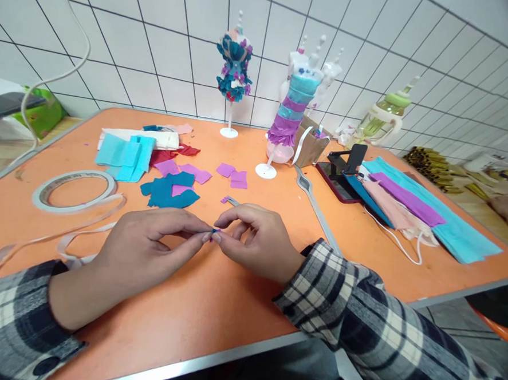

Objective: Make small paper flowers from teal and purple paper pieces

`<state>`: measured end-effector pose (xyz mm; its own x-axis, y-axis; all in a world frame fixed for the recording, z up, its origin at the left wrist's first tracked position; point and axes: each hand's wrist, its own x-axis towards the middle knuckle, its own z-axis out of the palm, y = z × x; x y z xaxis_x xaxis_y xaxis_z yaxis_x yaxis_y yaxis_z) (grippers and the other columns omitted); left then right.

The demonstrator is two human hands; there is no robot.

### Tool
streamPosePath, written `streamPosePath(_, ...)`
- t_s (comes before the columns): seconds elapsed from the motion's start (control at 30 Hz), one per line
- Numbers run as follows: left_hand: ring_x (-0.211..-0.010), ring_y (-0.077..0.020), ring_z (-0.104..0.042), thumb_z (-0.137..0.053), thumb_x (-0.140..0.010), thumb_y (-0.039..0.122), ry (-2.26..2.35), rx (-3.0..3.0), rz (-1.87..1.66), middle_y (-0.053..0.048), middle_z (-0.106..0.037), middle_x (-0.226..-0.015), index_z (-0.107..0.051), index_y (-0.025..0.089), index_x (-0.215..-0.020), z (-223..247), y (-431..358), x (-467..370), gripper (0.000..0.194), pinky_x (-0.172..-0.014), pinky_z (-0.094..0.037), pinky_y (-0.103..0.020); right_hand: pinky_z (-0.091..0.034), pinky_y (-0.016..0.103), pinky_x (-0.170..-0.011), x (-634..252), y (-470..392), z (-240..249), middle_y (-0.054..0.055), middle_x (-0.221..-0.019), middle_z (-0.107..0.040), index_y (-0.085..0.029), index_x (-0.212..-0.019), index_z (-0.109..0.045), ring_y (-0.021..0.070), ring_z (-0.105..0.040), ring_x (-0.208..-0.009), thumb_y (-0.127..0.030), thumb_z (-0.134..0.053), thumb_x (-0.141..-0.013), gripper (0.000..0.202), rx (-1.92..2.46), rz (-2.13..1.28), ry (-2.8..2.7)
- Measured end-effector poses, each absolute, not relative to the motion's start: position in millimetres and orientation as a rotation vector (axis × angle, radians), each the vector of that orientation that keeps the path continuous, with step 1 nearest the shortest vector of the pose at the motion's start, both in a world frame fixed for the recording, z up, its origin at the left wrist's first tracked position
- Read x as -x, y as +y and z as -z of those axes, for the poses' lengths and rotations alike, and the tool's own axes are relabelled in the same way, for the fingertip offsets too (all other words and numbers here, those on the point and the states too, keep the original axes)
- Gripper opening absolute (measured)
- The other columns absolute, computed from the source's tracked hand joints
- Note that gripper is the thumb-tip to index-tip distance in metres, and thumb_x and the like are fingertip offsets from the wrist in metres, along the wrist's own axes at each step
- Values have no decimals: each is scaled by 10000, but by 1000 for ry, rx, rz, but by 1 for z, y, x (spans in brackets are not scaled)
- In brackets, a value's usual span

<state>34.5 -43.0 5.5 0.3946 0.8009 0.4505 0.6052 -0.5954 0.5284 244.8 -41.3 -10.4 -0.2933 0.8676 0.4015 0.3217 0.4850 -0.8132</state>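
Observation:
My left hand is closed in a pinch, with a tiny twist of blue and purple crepe paper between thumb and fingertip. From the other side my right hand meets the same scrap, its thumb against it and its index fingertip curled just above; the fingers hide most of it. Just beyond the right fingers lies a thin metal tool, perhaps tweezers, with a purple bit at its tip. Blue crepe paper pieces and purple squares lie on the orange table.
A roll of white tape and loose ribbon lie at left. Behind stand small dress forms, one with blue ruffles, one wrapped in blue and purple. At right are a phone, crepe strips and a green-lidded bottle.

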Motion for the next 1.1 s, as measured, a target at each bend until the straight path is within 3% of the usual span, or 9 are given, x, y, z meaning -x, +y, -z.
streamPosePath(0.23,-805,-195,-750,-672,-889,432,1346,-2160,-1083,1,-811,-916,-770,290,-905,-6,-44,-37,173,-758,-586,-281,-460,188,-537,-246,-37,14,-20,-767,-707,-194,-825,-738,61,-543,-522,-191,-692,-852,54,929,-639,-1811)
streamPosePath(0.33,-744,-197,-731,-669,-888,545,1350,-1929,-1070,-24,-784,-863,-735,259,-911,-7,-42,-36,295,-692,-605,-286,-488,202,-573,-248,-37,11,-5,-764,-724,-198,-849,-748,76,-561,-543,-214,-683,-901,85,874,-432,-1838)
streamPosePath(0.43,-633,-188,-701,-633,-887,667,1171,-1677,-822,-41,-746,-709,-723,226,-758,-7,-40,-35,468,-544,-584,-255,-535,235,-674,-250,-39,10,21,-827,-777,-215,-862,-749,113,-661,-661,-244,-636,-959,152,802,-206,-1926)
streamPosePath(0.6,-808,-237,-777,-820,-752,597,1078,-1361,-736,-54,-822,-839,-818,268,-882,-1,-37,-38,354,-694,-660,-307,-550,281,-800,-256,-39,14,24,-975,-811,-261,-950,-758,151,-736,-879,-284,-575,-1018,197,750,-42,-2124)
streamPosePath(0.73,-798,-243,-786,-853,-722,559,1110,-1367,-754,-52,-826,-818,-830,270,-850,-3,-37,-37,317,-715,-672,-331,-539,289,-814,-256,-40,14,25,-983,-808,-260,-959,-748,155,-729,-887,-277,-565,-1024,195,766,-51,-2153)
streamPosePath(0.83,-764,-241,-788,-848,-718,573,1124,-1358,-718,-60,-820,-780,-825,260,-811,-6,-36,-37,327,-676,-668,-320,-537,292,-803,-254,-41,10,45,-990,-796,-219,-998,-721,167,-713,-874,-274,-635,-960,109,777,-177,-2083)
streamPosePath(0.93,-761,-240,-787,-838,-718,580,1135,-1402,-689,-65,-821,-777,-827,253,-819,-6,-35,-38,342,-675,-667,-324,-516,273,-684,-252,-40,9,54,-1019,-767,-190,-1079,-688,145,-651,-754,-317,-708,-876,241,885,-414,-1986)
streamPosePath(1.1,-766,-232,-786,-819,-729,555,1156,-1437,-660,-62,-822,-780,-824,239,-834,-4,-34,-41,333,-689,-666,-322,-448,248,-643,-251,-33,15,3,-792,-678,-196,-869,-705,120,-589,-682,-243,-706,-886,50,1001,-559,-2020)
